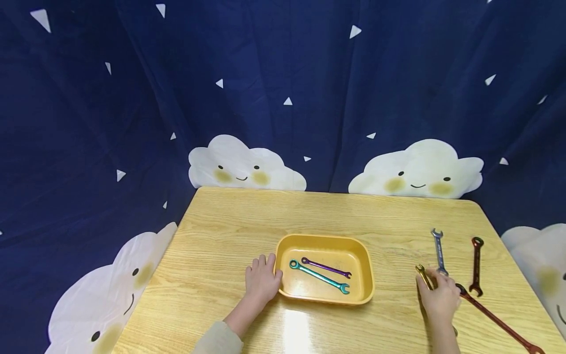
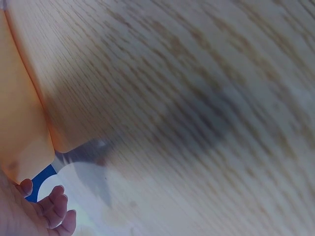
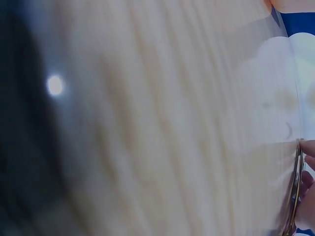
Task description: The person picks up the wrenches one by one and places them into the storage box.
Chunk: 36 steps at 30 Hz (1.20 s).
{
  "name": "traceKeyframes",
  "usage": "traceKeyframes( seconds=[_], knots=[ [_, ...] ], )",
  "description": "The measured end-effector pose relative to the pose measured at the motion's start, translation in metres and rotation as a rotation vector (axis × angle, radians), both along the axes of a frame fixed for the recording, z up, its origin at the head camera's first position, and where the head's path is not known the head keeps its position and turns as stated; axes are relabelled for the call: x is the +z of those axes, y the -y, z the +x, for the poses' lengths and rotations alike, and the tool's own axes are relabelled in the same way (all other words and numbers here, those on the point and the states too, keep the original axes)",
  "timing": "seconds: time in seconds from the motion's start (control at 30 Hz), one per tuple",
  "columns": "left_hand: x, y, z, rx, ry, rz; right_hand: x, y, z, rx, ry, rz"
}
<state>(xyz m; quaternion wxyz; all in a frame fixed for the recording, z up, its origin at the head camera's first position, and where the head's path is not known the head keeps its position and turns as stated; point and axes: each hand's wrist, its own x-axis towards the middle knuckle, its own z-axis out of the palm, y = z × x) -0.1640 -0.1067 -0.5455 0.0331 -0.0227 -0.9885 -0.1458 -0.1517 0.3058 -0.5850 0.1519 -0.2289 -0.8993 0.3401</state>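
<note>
A yellow plastic bin (image 1: 325, 299) stands on the table, holding a teal combination wrench (image 1: 320, 278) and a smaller purple combination wrench (image 1: 327, 268). At the bin's left side rests my left hand (image 1: 262, 281), fingers loosely extended and thumb at the rim; the left wrist view also shows these relaxed fingers (image 2: 54, 211) beside the bin wall. On the right, my right hand (image 1: 438, 300) pinches a gold wrench (image 1: 423, 277), whose middle is hidden by the hand. The right wrist view catches the wrench (image 3: 294, 191) along the fingertips, low over the table.
Around the right hand lie a silver-blue open-ended wrench (image 1: 438, 250), a short dark red wrench (image 1: 476, 265) and a long red wrench (image 1: 497, 322) reaching the lower right. A dark blue curtain (image 1: 318, 98) with clouds hangs behind the wooden table (image 1: 230, 216).
</note>
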Motion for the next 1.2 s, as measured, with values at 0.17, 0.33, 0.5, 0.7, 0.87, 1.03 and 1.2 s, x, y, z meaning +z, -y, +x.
traceKeyframes(
  seconds=[0.17, 0.33, 0.5, 0.7, 0.87, 1.03, 1.2],
  knots=[
    [0.0, 0.0, 0.0, 0.0, 0.007, 0.002, -0.002, 0.001, 0.0, -0.016, 0.002, 0.011],
    [-0.002, 0.0, 0.0, 0.0, 0.009, -0.002, -0.002, 0.002, -0.001, -0.026, 0.035, 0.027],
    [-0.002, 0.0, 0.0, 0.003, 0.001, -0.008, -0.002, 0.002, -0.001, -0.039, 0.06, 0.034],
    [-0.003, 0.0, -0.001, 0.005, 0.001, -0.011, 0.0, 0.006, -0.001, -0.076, 0.085, 0.02],
    [-0.002, -0.001, -0.001, 0.008, -0.001, -0.015, 0.003, 0.009, -0.002, -0.108, 0.115, -0.009],
    [-0.003, 0.0, -0.002, 0.008, 0.002, -0.014, 0.004, 0.012, -0.004, -0.132, 0.131, -0.006],
    [-0.004, 0.0, -0.002, 0.005, 0.003, -0.011, 0.006, 0.014, -0.005, -0.132, 0.156, 0.008]
  ],
)
